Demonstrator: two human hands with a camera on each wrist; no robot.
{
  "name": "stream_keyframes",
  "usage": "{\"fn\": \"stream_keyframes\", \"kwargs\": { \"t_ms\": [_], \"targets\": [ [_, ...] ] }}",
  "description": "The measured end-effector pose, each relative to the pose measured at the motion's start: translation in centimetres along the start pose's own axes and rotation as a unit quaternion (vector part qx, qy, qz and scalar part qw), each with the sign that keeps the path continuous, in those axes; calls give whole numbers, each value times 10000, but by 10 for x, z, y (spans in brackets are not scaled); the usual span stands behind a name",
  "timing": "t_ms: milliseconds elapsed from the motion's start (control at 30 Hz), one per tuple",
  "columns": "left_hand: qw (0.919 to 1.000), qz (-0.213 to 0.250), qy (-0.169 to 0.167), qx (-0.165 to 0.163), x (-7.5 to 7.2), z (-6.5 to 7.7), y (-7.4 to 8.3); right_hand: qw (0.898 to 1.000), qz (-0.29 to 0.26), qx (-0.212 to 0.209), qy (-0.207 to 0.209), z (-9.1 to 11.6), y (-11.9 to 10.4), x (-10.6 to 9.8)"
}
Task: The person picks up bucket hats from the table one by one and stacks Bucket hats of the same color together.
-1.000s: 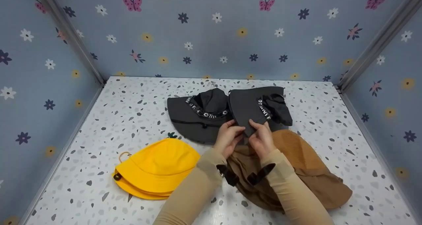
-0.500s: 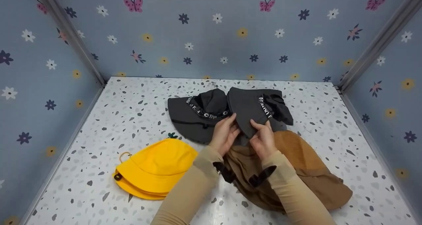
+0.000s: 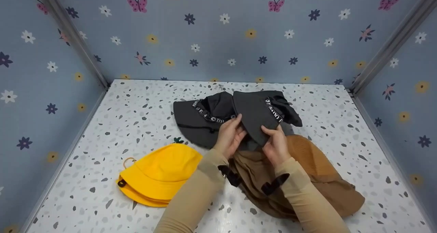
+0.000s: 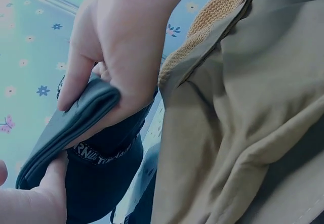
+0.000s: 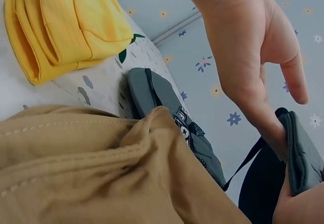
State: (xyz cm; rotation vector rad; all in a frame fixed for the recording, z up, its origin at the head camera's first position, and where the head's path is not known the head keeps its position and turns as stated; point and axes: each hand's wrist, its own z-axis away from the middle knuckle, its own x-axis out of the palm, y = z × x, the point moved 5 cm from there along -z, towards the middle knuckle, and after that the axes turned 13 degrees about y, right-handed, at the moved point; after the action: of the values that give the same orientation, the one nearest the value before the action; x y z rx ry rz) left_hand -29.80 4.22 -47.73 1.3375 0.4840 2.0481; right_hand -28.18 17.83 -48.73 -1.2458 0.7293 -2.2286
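Note:
Two dark grey sun hats with black lettered bands overlap at the back middle of the table. My right hand [image 3: 276, 142] pinches the near brim edge of the right one, the held sun hat [image 3: 251, 115], thumb on top. In the left wrist view, the right hand [image 4: 126, 42] curls over the folded brim [image 4: 76, 118]. My left hand [image 3: 230, 137] touches the same brim from the left, fingers fairly straight. Its thumb stands away from the brim, as the left hand [image 5: 243, 47] shows in the right wrist view. The other grey sun hat [image 3: 196, 125] lies flat, left of it.
A folded yellow bucket hat [image 3: 164, 175] lies at the left front of the white speckled table [image 3: 102, 144]. Under and beside my right forearm rests a brown hat [image 3: 334, 192] with a tan knitted part. Flowered panels [image 3: 218, 35] enclose the back and sides.
My left hand has loosened its pinch on the brim and shifted left and slightly up, its thumb parting from the cloth. The held sun hat has turned and moved slightly left with my right hand still gripping.

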Motion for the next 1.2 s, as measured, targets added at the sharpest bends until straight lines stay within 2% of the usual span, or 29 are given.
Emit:
{"fn": "stream_keyframes", "kwargs": {
  "t_ms": [233,400,667,967,1200],
  "targets": [
    [9998,211,-13,58,0,0,7,9996,262,-9,-141,1,-3,-3],
    [9999,138,-40,54,-1,-1,11,9982,528,6,-294,2,-6,-5],
    [9998,-14,152,-127,-8,-1,15,9950,801,186,-559,3,-10,-9],
    [9993,-132,150,-325,-13,1,14,9901,1126,359,-758,4,-11,-15],
    [9995,78,222,-207,-16,2,11,9892,1279,242,-679,3,-12,-18]
  ]
}}
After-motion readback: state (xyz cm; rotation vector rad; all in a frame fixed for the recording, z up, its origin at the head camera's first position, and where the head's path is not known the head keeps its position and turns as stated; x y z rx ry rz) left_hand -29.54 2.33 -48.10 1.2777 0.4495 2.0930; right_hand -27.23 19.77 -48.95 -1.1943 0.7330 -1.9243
